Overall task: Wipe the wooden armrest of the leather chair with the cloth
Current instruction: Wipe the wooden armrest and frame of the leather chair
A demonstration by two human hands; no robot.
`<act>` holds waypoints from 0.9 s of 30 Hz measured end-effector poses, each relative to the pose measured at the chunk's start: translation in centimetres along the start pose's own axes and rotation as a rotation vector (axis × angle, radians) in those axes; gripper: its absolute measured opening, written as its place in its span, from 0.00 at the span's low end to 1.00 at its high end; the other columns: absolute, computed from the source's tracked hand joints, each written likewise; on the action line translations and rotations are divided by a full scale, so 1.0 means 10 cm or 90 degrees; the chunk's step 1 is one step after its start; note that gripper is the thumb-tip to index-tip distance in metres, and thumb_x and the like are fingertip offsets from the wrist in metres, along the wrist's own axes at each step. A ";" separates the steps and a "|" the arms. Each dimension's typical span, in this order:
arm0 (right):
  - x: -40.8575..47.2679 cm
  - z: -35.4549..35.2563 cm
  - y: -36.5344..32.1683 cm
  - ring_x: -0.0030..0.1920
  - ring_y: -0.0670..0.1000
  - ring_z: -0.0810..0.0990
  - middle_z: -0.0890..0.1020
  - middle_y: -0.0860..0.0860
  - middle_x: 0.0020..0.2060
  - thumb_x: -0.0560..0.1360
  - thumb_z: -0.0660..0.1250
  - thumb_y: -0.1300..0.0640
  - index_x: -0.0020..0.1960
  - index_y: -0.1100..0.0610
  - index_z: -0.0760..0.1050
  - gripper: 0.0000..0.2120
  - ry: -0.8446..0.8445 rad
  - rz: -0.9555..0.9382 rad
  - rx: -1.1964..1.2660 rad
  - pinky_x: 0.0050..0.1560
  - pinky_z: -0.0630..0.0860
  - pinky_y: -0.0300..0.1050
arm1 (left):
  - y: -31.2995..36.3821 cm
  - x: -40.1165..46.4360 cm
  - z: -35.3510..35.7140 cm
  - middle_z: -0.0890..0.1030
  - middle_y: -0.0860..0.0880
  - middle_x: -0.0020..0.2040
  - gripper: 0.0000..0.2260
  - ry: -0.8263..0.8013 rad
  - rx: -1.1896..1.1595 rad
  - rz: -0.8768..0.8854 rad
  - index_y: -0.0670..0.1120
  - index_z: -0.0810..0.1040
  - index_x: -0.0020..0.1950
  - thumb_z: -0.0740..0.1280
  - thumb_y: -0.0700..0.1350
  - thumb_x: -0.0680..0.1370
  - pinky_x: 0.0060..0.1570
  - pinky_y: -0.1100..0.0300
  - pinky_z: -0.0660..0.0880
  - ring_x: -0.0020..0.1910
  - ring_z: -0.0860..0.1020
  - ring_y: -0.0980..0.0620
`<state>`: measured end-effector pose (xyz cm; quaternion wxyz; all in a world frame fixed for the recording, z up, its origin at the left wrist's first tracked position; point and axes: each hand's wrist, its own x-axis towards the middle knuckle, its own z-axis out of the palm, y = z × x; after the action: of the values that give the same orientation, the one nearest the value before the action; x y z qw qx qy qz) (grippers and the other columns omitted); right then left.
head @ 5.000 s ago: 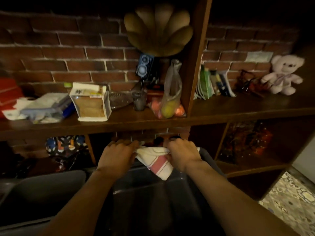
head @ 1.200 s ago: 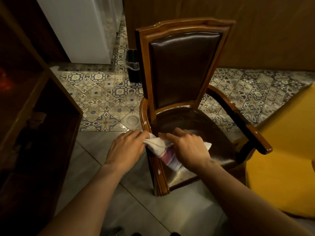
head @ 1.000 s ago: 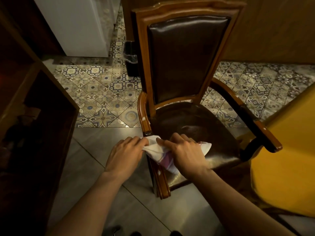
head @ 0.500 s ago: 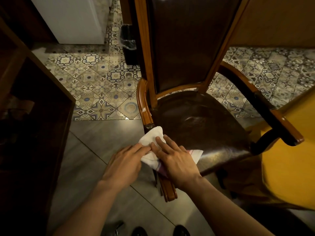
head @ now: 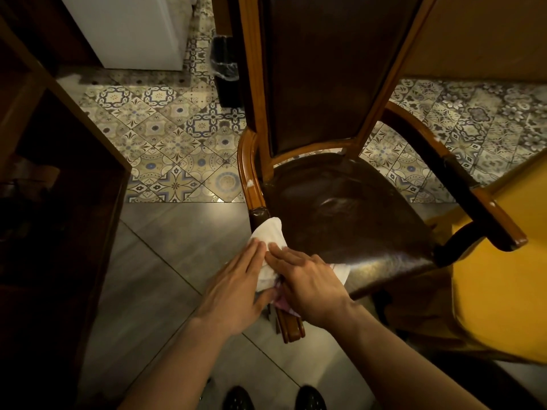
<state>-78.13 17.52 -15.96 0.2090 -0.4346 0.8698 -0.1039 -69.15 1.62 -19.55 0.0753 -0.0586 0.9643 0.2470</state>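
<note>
A dark leather chair (head: 340,208) with a wooden frame stands in front of me. Its near wooden armrest (head: 248,170) curves down toward me on the left; the far armrest (head: 485,208) is on the right. A white cloth (head: 270,232) with a pink stripe lies draped over the middle of the near armrest. My left hand (head: 233,291) rests flat against the cloth's left side. From the right, my right hand (head: 307,282) presses on the cloth with its fingers spread. Both hands cover the cloth's lower part and the armrest beneath.
A dark wooden shelf unit (head: 59,187) stands close on the left. Yellow furniture (head: 503,276) sits against the chair's right side. A black bin (head: 226,72) and a white appliance (head: 127,28) stand behind on patterned tiles. My shoes (head: 272,398) are on grey floor.
I turned from the shelf to the chair and came closer. The cloth went down onto the near armrest, and both hands flattened over it.
</note>
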 end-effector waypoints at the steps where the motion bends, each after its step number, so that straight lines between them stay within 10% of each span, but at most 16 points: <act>1: -0.05 0.01 -0.01 0.76 0.51 0.58 0.56 0.48 0.79 0.77 0.63 0.45 0.78 0.48 0.54 0.33 -0.004 -0.003 0.002 0.67 0.64 0.51 | 0.02 -0.02 0.01 0.45 0.52 0.80 0.40 0.008 0.009 0.003 0.52 0.41 0.79 0.60 0.64 0.77 0.70 0.59 0.51 0.77 0.48 0.54; 27: -0.90 0.18 -0.22 0.63 0.57 0.75 0.65 0.51 0.75 0.78 0.66 0.52 0.77 0.49 0.58 0.30 -0.016 -0.014 -0.007 0.63 0.71 0.51 | 0.63 -0.65 0.18 0.59 0.53 0.78 0.34 -0.058 0.025 -0.072 0.55 0.55 0.77 0.69 0.52 0.76 0.72 0.50 0.61 0.74 0.62 0.52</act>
<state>-70.88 23.41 -14.28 0.2161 -0.4464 0.8630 -0.0960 -63.51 8.52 -17.02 0.1343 -0.0999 0.9596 0.2260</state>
